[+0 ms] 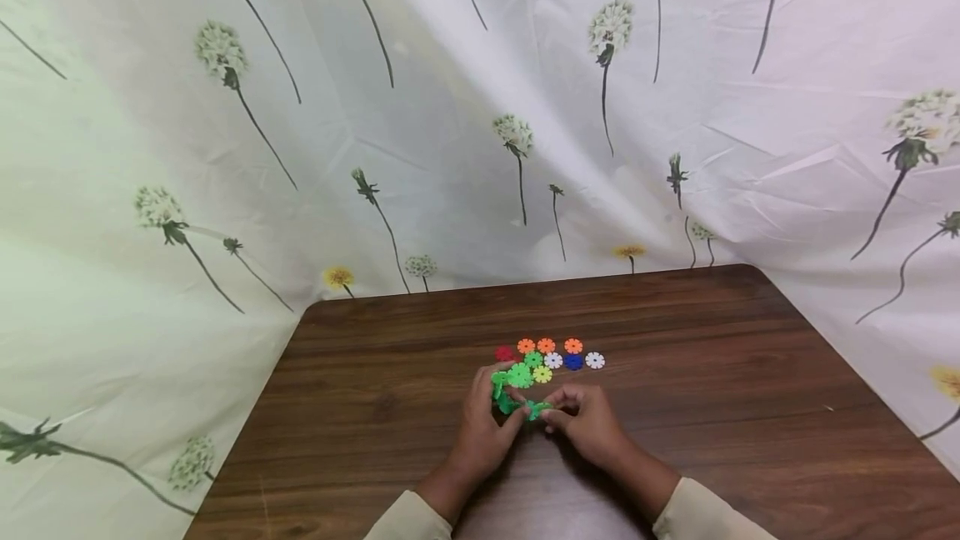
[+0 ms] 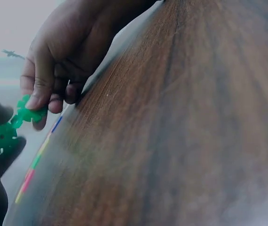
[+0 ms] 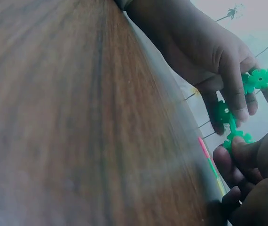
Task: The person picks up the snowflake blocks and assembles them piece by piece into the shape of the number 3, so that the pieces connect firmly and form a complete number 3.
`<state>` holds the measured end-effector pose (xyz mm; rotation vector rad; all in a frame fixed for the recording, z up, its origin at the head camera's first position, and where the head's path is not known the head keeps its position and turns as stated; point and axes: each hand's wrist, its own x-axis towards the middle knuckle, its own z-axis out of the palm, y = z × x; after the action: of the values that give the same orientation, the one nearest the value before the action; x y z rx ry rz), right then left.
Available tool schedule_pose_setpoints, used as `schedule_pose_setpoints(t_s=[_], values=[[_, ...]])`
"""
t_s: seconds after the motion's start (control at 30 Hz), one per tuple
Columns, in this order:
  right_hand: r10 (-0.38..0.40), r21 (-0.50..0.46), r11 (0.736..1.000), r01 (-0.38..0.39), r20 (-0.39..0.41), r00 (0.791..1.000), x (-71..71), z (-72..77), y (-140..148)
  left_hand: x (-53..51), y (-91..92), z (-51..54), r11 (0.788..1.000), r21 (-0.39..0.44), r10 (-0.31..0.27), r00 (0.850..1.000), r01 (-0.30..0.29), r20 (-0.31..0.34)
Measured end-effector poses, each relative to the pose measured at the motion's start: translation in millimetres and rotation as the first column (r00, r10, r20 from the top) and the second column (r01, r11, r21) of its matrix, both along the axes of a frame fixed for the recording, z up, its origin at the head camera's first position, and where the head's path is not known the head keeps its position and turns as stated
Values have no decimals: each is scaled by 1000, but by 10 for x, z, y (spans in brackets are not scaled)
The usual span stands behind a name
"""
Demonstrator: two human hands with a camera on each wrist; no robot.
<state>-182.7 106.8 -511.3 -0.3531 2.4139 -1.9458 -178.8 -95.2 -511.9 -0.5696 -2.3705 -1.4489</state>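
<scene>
Your left hand [image 1: 483, 423] and right hand [image 1: 588, 423], fingers partly curled, hold a green disc chain [image 3: 264, 77] above the counter [image 1: 390, 407], near loose coloured discs [image 1: 552, 361].

I find side passage over the tabletop [image 1: 720, 407], left of the left hand [image 1: 480, 423] and right of the right hand [image 1: 592, 425]. Between the hands, the green chain [image 1: 520, 375], gripped by both, bars direct crossing. Just beyond, loose flat discs [image 1: 573, 362] obstruct a sweep at table level. Patterned cloth [image 1: 450, 148] walls off the far edge.
</scene>
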Motion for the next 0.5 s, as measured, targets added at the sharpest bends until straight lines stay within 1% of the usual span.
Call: schedule_pose_setpoints(t_s=[0.03, 0.07, 0.2, 0.3, 0.37, 0.5], values=[[1, 24, 1000, 0, -11, 1000, -6, -9, 2, -4, -1, -7, 1000, 5, -14, 1000, 14, -18], [-3, 54, 999, 5, -28, 1000, -10, -16, 2, -7, -1, -10, 1000, 10, -24, 999, 25, -22], [-16, 171, 985, 32, -94, 995, -35, -32, -3, -25, 4, 8, 998, 43, -53, 999, 53, 3], [-15, 214, 976, 46, -142, 990, -55, -43, -3, -54, 11, 28, 996, 64, -69, 997, 67, 29], [-16, 233, 971, 57, -176, 984, -66, -51, -3, -82, 12, 26, 994, 68, -83, 997, 82, 0], [-3, 271, 960, 66, -228, 974, -82, -72, -1, -138, 1, -6, 992, 78, -89, 990, 98, -106]])
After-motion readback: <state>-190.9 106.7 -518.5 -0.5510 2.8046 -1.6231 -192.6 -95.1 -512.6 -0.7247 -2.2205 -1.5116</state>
